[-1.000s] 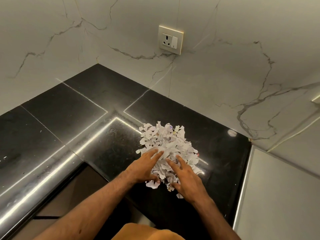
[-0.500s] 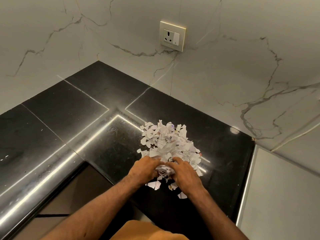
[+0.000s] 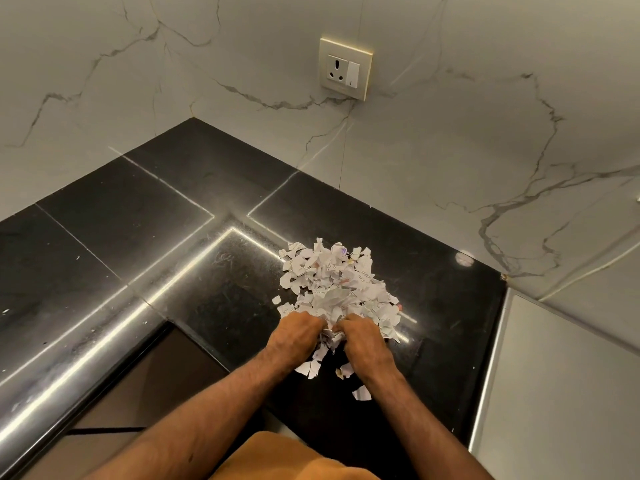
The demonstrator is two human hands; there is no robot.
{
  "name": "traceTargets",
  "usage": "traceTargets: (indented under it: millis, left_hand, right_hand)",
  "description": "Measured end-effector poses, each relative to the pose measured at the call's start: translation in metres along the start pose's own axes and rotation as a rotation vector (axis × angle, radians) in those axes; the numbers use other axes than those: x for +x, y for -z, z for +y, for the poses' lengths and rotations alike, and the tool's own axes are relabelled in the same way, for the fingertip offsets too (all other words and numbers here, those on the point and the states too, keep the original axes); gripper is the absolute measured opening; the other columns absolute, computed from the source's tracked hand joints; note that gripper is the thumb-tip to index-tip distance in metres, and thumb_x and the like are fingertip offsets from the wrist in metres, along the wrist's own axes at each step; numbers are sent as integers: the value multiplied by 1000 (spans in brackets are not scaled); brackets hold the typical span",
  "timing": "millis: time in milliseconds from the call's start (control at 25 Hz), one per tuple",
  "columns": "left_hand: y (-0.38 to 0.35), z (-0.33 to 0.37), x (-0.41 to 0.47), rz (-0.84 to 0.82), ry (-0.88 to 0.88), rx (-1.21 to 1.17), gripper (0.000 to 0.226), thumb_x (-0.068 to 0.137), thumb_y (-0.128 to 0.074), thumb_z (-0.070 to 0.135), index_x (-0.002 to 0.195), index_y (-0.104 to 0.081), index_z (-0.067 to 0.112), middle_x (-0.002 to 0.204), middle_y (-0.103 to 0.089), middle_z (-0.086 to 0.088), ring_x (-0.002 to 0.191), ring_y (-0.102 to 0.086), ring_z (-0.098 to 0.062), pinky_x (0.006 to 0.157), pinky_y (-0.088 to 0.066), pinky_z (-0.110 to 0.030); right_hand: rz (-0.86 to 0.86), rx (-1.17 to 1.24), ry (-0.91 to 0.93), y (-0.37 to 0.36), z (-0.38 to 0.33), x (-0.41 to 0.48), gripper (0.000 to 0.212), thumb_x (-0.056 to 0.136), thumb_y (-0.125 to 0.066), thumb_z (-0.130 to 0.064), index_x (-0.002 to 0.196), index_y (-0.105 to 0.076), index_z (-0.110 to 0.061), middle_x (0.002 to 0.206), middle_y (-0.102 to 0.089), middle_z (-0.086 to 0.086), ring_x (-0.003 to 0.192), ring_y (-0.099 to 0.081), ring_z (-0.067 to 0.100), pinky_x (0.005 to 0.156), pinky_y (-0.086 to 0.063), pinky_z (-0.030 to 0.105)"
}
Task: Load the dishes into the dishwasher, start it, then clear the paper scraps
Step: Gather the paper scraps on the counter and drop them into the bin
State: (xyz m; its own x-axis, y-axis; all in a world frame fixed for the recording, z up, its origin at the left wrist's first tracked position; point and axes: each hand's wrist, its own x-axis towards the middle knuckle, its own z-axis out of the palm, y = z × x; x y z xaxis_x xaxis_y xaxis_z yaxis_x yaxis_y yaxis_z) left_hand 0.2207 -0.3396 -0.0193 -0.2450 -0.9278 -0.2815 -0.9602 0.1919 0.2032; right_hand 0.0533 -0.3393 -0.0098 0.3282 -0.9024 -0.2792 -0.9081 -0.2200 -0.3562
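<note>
The left hand [image 3: 296, 336] and right hand [image 3: 363, 337], flat a second ago, now clutch the near edge of the torn white paper scraps [image 3: 332, 282] heaped on the glossy black desk [image 3: 138, 237]; print illegible.

I stood in a home kitchen: black stone countertop [image 3: 145, 220], marble-veined wall [image 3: 450, 140] behind it, wall socket [image 3: 345, 68] above it.

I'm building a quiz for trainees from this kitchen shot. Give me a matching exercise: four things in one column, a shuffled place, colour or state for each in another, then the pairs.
Column one:
1. paper scraps
2. wall socket
3. countertop
4. left hand

Column two:
A. mounted on the marble wall
B. black and glossy
C. gripping a bunch at the heap's near edge
D. white, heaped together

Pairs: 1-D, 2-A, 3-B, 4-C
</note>
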Motion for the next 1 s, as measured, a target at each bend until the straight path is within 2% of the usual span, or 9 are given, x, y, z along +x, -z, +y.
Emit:
traceTargets:
  millis: [200,440,640,800,920,1000]
  left_hand:
    - [7,1,-1,19,-20,-68,19,103,-56,23,117,-67,18,100,-71,-9,93,-69,-25,85,-60,-41]
    - [36,8,-12,198,-65,-197,16,100,-63,21,108,-76,20,94,-76,-3,83,-69,-17,79,-56,-30]
    - [61,7,-26,303,-106,-223,13,99,-65,21,104,-77,17,87,-76,-3,76,-69,-18,76,-59,-37]
    - [74,1,-37,336,-115,-197,14,99,-63,18,103,-76,18,86,-75,-2,74,-69,-17,74,-60,-38]
    - [83,0,-47,372,-140,-189,16,99,-62,13,102,-77,18,85,-74,1,71,-68,-12,72,-61,-31]
    - [85,-3,-54,406,-149,-184,16,99,-62,12,102,-77,19,85,-74,2,69,-66,-9,69,-58,-24]
  right_hand:
    - [21,48,29,12,-3,-6,35,98,-62,-4,129,-72,-18,127,-66,3,118,-63,22,103,-54,36]
    - [183,230,19,42,-6,-22,28,95,-61,-1,111,-79,-16,110,-70,1,97,-67,19,87,-59,33]
    - [303,244,60,59,-16,-33,35,90,-67,7,111,-81,-18,106,-72,-2,92,-65,14,82,-57,26]
    - [355,267,97,64,-30,-37,29,91,-71,3,110,-81,-16,106,-74,-1,90,-65,13,85,-58,26]
    - [398,284,128,66,-39,-41,24,93,-71,-1,110,-81,-15,107,-74,-1,90,-64,12,82,-54,21]
    - [415,301,149,64,-43,-43,25,92,-72,1,109,-81,-14,105,-74,0,90,-66,13,82,-57,24]
